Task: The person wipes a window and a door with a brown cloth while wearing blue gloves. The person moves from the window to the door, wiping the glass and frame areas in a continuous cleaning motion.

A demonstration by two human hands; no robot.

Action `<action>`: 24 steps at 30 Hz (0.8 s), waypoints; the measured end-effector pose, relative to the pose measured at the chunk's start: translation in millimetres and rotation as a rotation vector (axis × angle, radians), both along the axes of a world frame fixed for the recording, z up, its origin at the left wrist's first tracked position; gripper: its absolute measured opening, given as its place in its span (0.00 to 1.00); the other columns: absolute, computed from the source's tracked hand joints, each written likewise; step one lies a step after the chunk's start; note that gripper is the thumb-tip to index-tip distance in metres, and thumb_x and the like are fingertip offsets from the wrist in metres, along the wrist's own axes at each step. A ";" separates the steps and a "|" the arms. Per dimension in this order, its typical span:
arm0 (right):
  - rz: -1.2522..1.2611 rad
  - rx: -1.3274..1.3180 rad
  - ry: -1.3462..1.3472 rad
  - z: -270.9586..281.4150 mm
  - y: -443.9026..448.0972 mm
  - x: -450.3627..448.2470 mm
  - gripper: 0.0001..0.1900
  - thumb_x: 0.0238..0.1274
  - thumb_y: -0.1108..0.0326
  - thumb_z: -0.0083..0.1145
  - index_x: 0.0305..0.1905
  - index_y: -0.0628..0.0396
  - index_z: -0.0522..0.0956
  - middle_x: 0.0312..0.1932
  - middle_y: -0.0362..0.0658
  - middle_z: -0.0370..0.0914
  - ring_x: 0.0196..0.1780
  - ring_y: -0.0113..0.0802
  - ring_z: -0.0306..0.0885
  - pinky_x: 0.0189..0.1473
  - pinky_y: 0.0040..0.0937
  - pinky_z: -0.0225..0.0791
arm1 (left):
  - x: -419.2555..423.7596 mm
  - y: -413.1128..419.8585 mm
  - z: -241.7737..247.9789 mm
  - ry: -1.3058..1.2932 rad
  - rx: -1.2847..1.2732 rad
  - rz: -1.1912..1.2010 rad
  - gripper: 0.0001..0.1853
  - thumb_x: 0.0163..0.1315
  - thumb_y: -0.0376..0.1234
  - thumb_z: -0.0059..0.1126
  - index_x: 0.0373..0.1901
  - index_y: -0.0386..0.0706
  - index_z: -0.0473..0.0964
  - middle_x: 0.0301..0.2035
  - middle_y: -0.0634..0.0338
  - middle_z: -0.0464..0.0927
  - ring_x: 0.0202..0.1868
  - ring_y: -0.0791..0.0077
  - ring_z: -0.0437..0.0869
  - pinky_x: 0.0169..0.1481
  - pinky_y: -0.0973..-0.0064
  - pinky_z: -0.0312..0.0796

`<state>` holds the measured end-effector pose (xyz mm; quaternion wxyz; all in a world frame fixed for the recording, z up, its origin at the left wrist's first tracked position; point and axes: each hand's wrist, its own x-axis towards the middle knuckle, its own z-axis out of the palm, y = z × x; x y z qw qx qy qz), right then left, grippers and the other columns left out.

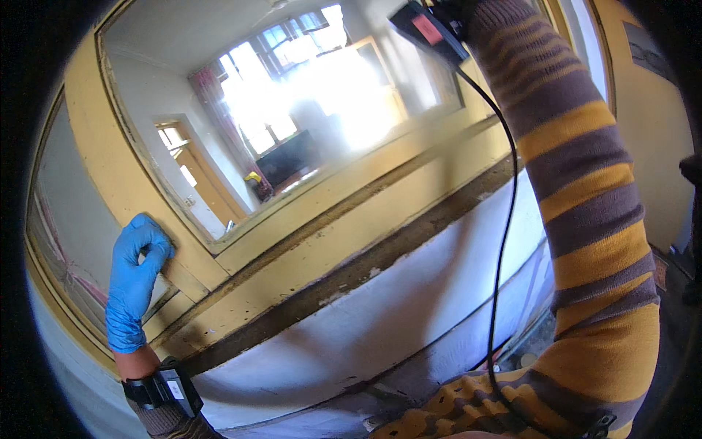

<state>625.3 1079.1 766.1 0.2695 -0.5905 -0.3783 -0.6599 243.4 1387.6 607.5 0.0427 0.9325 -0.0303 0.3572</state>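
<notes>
My left hand (138, 260), in a blue disposable glove, rests with curled fingers against the yellow-painted wooden window frame (118, 164), near its lower left part. A black device is strapped to that wrist. My right arm, in a brown and mustard striped sleeve (581, 164), reaches up past the top edge, and my right hand is out of view. Another black device (430, 33) with a cable sits at the right wrist. Between the arms is a large glass pane (164, 99), which shows a bright window, a pink curtain and a door.
Below the frame runs a worn ledge (351, 269) with peeling edges, above a pale wall (384, 313). A black cable (507, 219) hangs beside my right arm. A smaller pane (71, 181) lies left of my left hand. A yellowish panel (652, 137) stands at the far right.
</notes>
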 end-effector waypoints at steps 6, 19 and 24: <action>-0.071 -0.344 0.211 -121.0 -44.4 -19.4 0.14 0.68 0.59 0.50 0.47 0.59 0.76 0.38 0.61 0.79 0.41 0.62 0.78 0.45 0.50 0.71 | 2.4 4.1 -1.1 0.006 -0.011 -0.066 0.05 0.53 0.22 0.51 0.24 0.37 0.65 0.26 0.60 0.62 0.32 0.73 0.66 0.41 0.78 0.62; 0.021 -0.332 0.348 -233.8 -45.2 -38.2 0.21 0.62 0.64 0.62 0.57 0.58 0.73 0.51 0.57 0.77 0.52 0.55 0.77 0.54 0.40 0.73 | -1.0 8.5 -8.1 -0.028 -0.011 -0.119 0.07 0.60 0.25 0.55 0.28 0.37 0.66 0.28 0.60 0.63 0.32 0.77 0.67 0.42 0.79 0.65; 0.216 -0.329 0.197 -230.2 1.0 -65.5 0.29 0.56 0.60 0.68 0.60 0.56 0.69 0.56 0.57 0.71 0.56 0.56 0.74 0.57 0.42 0.72 | 0.0 11.6 -8.0 -0.051 0.043 -0.076 0.06 0.61 0.30 0.55 0.29 0.38 0.70 0.27 0.58 0.68 0.31 0.73 0.69 0.42 0.76 0.67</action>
